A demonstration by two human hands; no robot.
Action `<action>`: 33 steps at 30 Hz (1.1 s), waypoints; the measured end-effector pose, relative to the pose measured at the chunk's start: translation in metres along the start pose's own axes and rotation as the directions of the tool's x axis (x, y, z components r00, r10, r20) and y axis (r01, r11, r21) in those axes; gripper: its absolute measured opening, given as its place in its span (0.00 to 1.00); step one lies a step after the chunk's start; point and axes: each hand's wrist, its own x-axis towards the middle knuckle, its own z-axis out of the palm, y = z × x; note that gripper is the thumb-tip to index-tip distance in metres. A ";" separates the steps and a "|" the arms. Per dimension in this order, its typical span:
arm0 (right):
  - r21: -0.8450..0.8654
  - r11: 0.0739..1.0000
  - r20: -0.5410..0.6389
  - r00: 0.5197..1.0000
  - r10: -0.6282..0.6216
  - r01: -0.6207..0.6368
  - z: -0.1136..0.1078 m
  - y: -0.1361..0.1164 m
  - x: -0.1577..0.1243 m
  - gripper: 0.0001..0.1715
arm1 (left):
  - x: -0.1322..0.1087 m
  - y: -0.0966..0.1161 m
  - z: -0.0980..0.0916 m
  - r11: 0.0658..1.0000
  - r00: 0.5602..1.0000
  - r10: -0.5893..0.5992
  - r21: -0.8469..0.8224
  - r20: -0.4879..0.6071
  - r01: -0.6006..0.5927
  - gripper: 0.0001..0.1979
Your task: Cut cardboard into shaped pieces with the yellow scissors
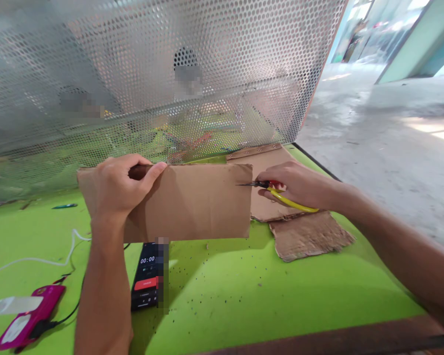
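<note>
A brown cardboard sheet point(192, 202) is held upright above the green table point(266, 291). My left hand point(114, 190) grips its top left edge, fingers curled over the rim. My right hand point(299, 185) is closed on yellow-handled scissors point(281, 195). The dark blades point left and meet the sheet's right edge near its top.
More cardboard pieces point(307, 234) lie flat at the right behind the sheet. A phone showing a timer point(146, 281) lies under the sheet, a pink phone point(27, 318) with a cable at the front left. A perforated metal screen point(151, 74) stands along the table's back. The table's right edge drops to a concrete floor.
</note>
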 end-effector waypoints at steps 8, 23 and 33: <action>-0.020 1.000 0.027 1.000 -0.008 0.009 0.000 -0.003 0.001 0.10 | 0.000 0.002 -0.001 1.000 0.999 -0.003 0.010 0.041 0.002 0.17; -0.100 0.995 0.161 0.987 0.001 0.015 0.007 0.007 0.000 0.08 | 0.001 0.011 -0.001 1.000 0.991 -0.011 -0.015 0.135 0.013 0.19; -0.101 0.992 0.118 0.991 -0.061 0.073 0.009 0.005 -0.003 0.11 | 0.001 0.012 0.001 0.999 0.989 -0.024 -0.030 0.148 0.028 0.19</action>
